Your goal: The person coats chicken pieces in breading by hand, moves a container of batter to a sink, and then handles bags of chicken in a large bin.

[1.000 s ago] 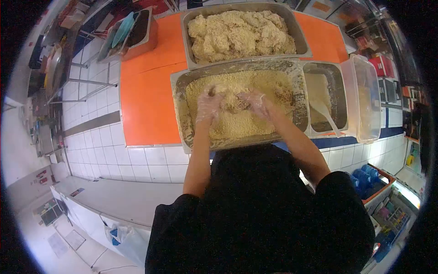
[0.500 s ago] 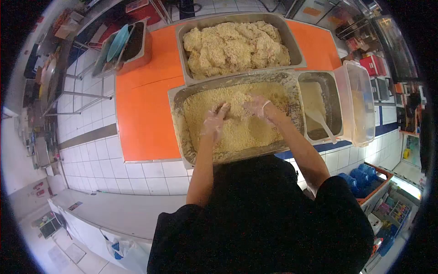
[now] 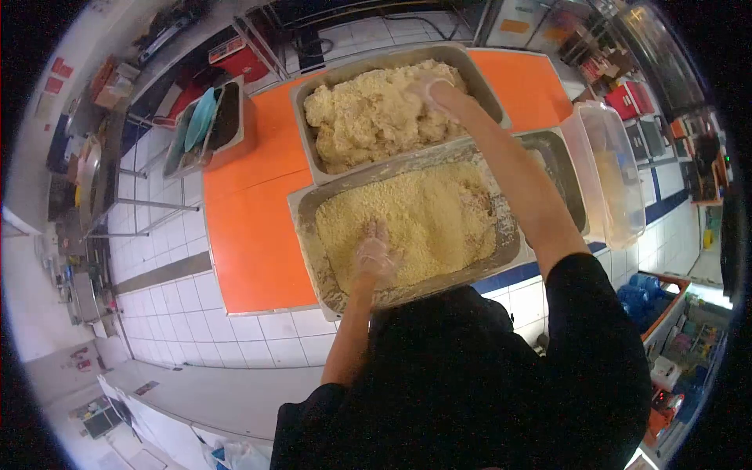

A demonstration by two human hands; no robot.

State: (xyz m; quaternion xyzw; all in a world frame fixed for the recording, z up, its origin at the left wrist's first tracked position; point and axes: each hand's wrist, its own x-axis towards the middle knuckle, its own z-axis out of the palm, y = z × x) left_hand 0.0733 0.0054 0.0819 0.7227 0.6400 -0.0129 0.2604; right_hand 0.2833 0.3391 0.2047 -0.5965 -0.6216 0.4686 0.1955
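My left hand (image 3: 376, 257), in a clear crumb-dusted glove, rests with fingers stretched out on the pale yellow breading crumbs (image 3: 345, 207) in the front metal tray (image 3: 304, 235). Farther back, my right hand (image 3: 435, 92) reaches to the right side of the heap of breaded pieces (image 3: 364, 113) filling the rear metal tray (image 3: 307, 145). Its fingers are blurred against the heap, and I cannot tell whether they still hold a piece. A furrow and a mound mark the crumbs right of my left hand.
Right of the crumb tray stands a smaller metal pan (image 3: 554, 153), partly behind my right forearm. Beyond it is a clear plastic tub (image 3: 619, 188). The orange tabletop (image 3: 258, 258) extends left, with a metal container (image 3: 235, 137) holding a light-blue item (image 3: 201, 121) at its far-left edge.
My right hand has moved from the crumbs up to the breaded heap in the rear tray. My left hand has come slightly nearer and lies flatter on the crumbs. The view has shifted.
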